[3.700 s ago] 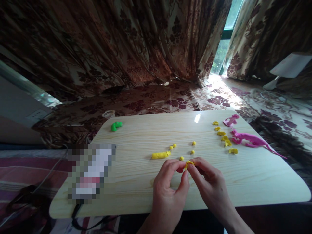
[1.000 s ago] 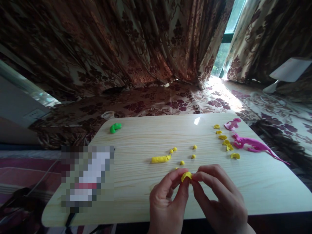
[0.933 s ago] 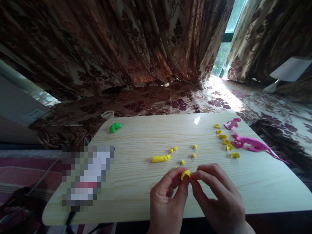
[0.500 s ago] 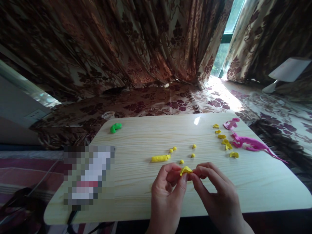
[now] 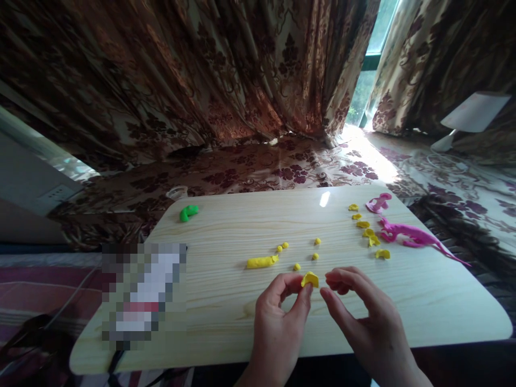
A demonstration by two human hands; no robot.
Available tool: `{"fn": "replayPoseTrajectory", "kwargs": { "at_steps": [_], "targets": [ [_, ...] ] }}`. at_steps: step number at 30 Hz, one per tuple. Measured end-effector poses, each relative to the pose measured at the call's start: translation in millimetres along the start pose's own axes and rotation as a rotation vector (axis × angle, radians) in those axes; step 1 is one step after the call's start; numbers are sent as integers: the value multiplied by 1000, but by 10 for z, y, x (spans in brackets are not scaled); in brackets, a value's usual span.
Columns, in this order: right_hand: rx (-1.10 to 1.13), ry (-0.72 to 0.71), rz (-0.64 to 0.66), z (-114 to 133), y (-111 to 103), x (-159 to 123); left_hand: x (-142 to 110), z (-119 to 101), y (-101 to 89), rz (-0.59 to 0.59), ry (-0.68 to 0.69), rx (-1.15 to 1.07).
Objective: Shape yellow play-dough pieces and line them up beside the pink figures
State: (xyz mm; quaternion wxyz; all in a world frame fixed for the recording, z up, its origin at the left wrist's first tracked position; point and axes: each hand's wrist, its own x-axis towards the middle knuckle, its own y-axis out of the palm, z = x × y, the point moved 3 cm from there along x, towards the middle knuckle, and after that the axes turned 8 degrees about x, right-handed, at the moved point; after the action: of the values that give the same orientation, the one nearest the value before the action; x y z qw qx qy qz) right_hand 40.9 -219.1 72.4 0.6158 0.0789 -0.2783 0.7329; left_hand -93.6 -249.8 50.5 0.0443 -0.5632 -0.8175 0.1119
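Between thumb and fingertips, my left hand (image 5: 282, 312) pinches a thin curved piece of yellow modelling clay (image 5: 309, 279). My right hand (image 5: 363, 309) is just to the right of it, thumb and fingers apart, touching nothing. Beyond my hands lies a yellow clay roll (image 5: 262, 262) with a ragged right end. Several small yellow clay balls (image 5: 315, 256) are scattered near it on the table (image 5: 226, 226). To the right, several flattened, curled yellow clay pieces (image 5: 363, 224) form a loose row.
A magenta clay lizard-like figure (image 5: 415, 235) and a pink clay shape (image 5: 379, 203) lie at the right. Green clay (image 5: 188, 213) sits at the far left. A blurred-out object (image 5: 141, 295) with a black cord lies at the left. A lamp (image 5: 473, 112) stands beyond the table.
My right hand has let go of the yellow clay piece and moved slightly right. The piece stays in my left hand, now turned to show more of its curve.
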Motion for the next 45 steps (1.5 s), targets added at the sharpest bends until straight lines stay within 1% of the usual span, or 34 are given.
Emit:
{"fn": "replayPoseTrajectory", "kwargs": {
  "at_steps": [2, 5, 8, 11, 12, 14, 17, 21, 24, 27, 31, 37, 45],
  "targets": [
    [3, 11, 1, -31, -82, -17, 11, -43, 116, 22, 42, 36],
    [13, 55, -18, -176, -292, -60, 4, -88, 343, 123, 92, 95],
    [-109, 128, -98, -480, -660, -128, -13, -81, 522, 194, 127, 172],
    [-329, 202, -157, -830, -1035, -181, 17, -53, 622, 189, 212, 249],
    [-382, 222, -167, -930, -1125, -183, 43, -46, 657, 190, 250, 279],
    [-434, 246, -175, -1084, -1229, -158, 116, -46, 761, 212, 336, 351],
    [-453, 244, -163, -1208, -1242, -80, 256, -79, 1000, 255, 461, 457],
    [-489, 248, -129, -1257, -1203, -19, 414, -118, 1389, 281, 572, 631],
    [-511, 255, -100, -1257, -1209, -17, 465, -121, 1627, 287, 610, 730],
    [-510, 257, -70, -1253, -1237, -17, 483, -118, 1768, 290, 615, 756],
    [-487, 266, -33, -1274, -1283, -30, 517, -107, 1850, 288, 618, 795],
    [-505, 305, -33, -1311, -1342, -59, 539, -67, 1883, 279, 619, 846],
    [-514, 272, 39, -1315, -1284, 29, 527, -44, 1922, 273, 619, 905]
  ]
}}
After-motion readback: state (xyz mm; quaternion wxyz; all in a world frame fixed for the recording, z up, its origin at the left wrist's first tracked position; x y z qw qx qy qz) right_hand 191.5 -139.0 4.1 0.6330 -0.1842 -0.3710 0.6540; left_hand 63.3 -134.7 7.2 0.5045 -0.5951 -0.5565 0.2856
